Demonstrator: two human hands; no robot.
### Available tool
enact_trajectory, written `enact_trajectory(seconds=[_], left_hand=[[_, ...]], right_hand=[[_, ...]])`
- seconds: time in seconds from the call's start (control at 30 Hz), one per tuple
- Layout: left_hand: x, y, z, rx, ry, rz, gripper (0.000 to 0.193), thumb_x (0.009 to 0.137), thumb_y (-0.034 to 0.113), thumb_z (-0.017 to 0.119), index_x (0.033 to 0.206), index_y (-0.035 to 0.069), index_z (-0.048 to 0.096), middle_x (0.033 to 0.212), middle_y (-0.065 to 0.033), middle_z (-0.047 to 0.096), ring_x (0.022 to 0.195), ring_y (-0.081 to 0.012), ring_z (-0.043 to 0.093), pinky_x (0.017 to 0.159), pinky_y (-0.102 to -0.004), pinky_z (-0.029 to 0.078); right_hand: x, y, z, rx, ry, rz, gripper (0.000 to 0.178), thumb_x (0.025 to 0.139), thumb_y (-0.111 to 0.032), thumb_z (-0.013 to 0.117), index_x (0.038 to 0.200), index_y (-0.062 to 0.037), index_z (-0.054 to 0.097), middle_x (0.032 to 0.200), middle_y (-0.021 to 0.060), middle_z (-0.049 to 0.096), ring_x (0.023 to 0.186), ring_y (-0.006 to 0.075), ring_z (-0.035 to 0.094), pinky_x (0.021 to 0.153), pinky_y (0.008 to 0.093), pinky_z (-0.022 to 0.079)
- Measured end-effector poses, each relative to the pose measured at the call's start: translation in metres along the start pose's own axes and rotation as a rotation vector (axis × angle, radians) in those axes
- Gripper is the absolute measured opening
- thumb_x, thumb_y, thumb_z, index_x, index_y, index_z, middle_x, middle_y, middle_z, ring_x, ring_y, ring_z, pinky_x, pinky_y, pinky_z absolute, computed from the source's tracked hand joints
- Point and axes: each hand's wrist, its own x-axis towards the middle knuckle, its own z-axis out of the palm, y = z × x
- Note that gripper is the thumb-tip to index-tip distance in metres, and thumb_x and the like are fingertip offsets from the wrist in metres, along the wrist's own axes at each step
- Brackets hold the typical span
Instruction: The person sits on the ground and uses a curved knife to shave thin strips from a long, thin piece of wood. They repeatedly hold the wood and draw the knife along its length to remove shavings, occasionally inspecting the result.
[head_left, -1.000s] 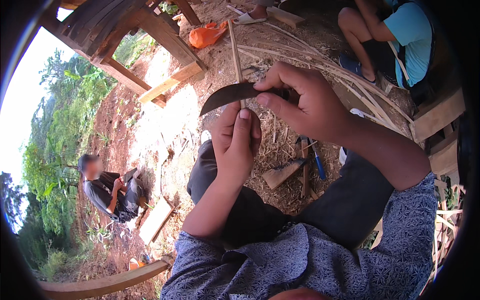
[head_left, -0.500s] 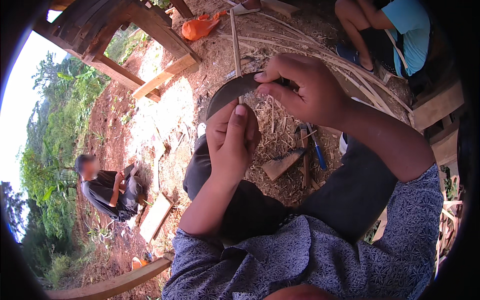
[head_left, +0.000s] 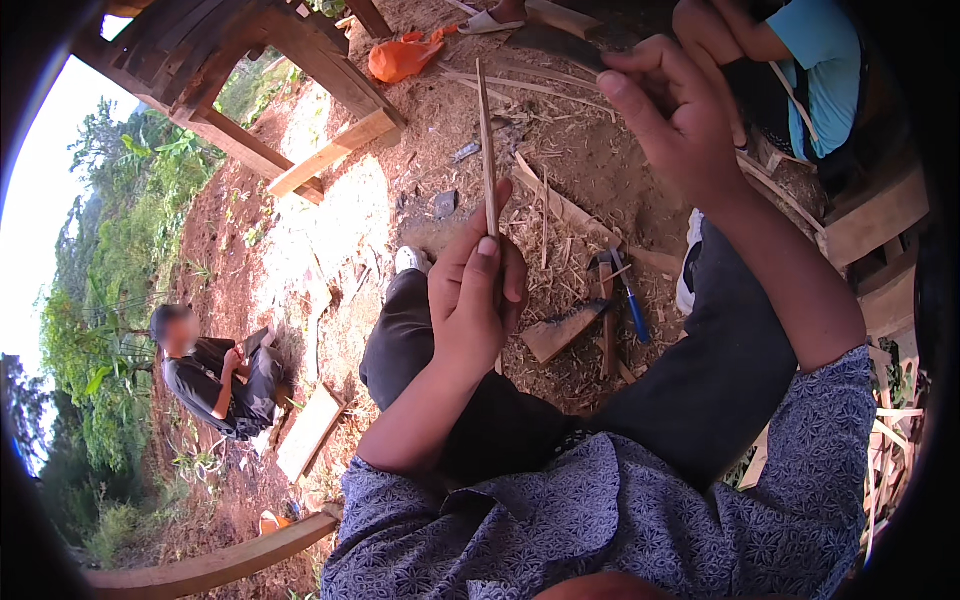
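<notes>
Left fingers [head_left: 486,262]: I have them closed around a slim wooden stick [head_left: 487,140].
Stick: it points away from me, its far end free.
Right fingers [head_left: 648,112]: I seem to grip a dark blade [head_left: 560,45], its near end hidden.
Blade: apart from the stick, to its right.
Ground [head_left: 620,170]: a blue-handled tool [head_left: 638,318] and a wood block [head_left: 550,340] lie between my legs [head_left: 705,355].

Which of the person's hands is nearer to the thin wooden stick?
The left. The left hand grips the thin wooden stick; the right hand is off it, farther up and to the right in the picture, holding a dark blade.
</notes>
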Motion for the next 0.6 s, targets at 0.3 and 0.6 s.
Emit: enact_trajectory(seconds=[0.3, 0.6], left_hand=[[0.000, -0.007, 0.005, -0.051, 0.118, -0.011, 0.030, 0.108, 0.018, 0.043, 0.130, 0.002, 0.053, 0.067, 0.0039, 0.041, 0.051, -0.0043, 0.036, 0.043, -0.0207, 0.029], [0.000, -0.004, 0.009, -0.125, 0.026, -0.072, 0.046, 0.108, 0.021, 0.043, 0.149, 0.000, 0.044, 0.064, 0.0076, 0.034, 0.050, -0.0026, 0.032, 0.044, -0.0204, 0.026]], right_hand=[[-0.024, -0.038, 0.039, 0.034, -0.437, 0.043, 0.013, 0.092, -0.007, 0.074, 0.099, 0.0016, 0.066, 0.085, 0.0091, 0.066, 0.076, 0.0151, 0.064, 0.066, 0.0308, 0.048], [0.000, -0.004, 0.022, -0.281, -0.223, -0.249, 0.016, 0.091, -0.015, 0.075, 0.101, -0.0056, 0.067, 0.088, 0.0090, 0.072, 0.074, 0.0235, 0.070, 0.062, 0.0337, 0.051]])
